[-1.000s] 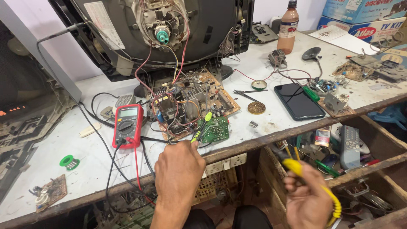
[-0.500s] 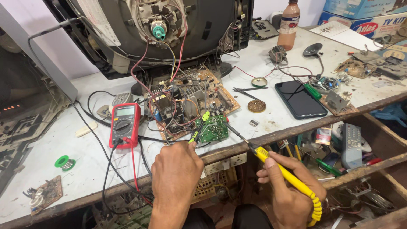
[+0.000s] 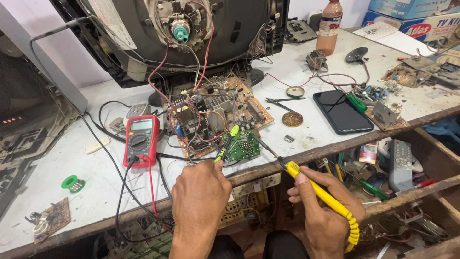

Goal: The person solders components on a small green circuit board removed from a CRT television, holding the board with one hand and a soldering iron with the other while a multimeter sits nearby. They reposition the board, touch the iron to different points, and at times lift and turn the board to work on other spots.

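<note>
My left hand (image 3: 200,194) grips a small green-and-black handled tool (image 3: 227,144) whose tip rests at a small green circuit board (image 3: 243,149) at the table's front edge. My right hand (image 3: 326,211) holds a yellow soldering iron (image 3: 318,189); its metal tip (image 3: 264,145) reaches up-left to the right side of that green board. Behind the green board lies a large brown circuit board (image 3: 215,112), wired to the back of an open tube television (image 3: 191,33).
A red multimeter (image 3: 142,140) with leads lies left of the boards. A green solder spool (image 3: 72,182), a dark phone (image 3: 342,111), tweezers (image 3: 282,100), a round tin (image 3: 295,91) and a bottle (image 3: 329,26) sit on the white table. An open drawer (image 3: 402,163) at right holds remotes and tools.
My right hand rose from beside the drawer and brought the soldering iron's tip up to the green board. My left hand stayed with its tool at the board.
</note>
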